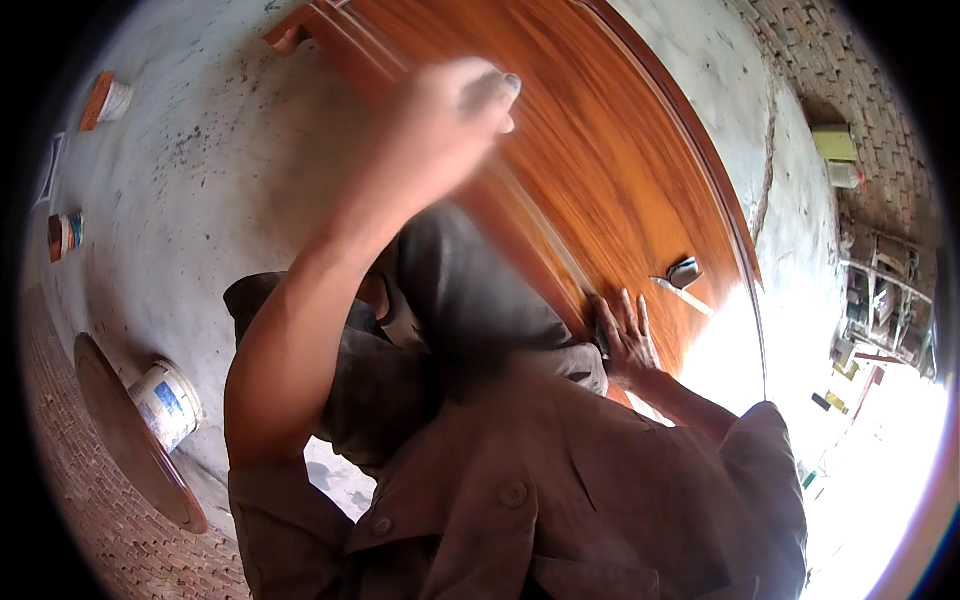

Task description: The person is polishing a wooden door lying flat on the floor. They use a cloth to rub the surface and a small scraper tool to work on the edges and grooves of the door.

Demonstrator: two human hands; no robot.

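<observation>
Grey concrete flr (200, 190) (blotchy, cracked); brick wall (70, 430) L, more brick (835, 70) upr R; bright light (880, 480) lwr R.

That wood panel (620, 170) is seriously glossy, smooth with streaky grain showing through the finish, and it blows out white where the light hits. The shirt (620, 490) is plain matt cloth with smooth, plasticky-looking buttons (513, 493), while the dark trousers (470, 280) have a faint sheen. Bucket (165, 405) looks like plastic. Floor (230, 150) is dull, speckled, cement-like stuff, and the brickwork (860, 60) is properly rough.
</observation>
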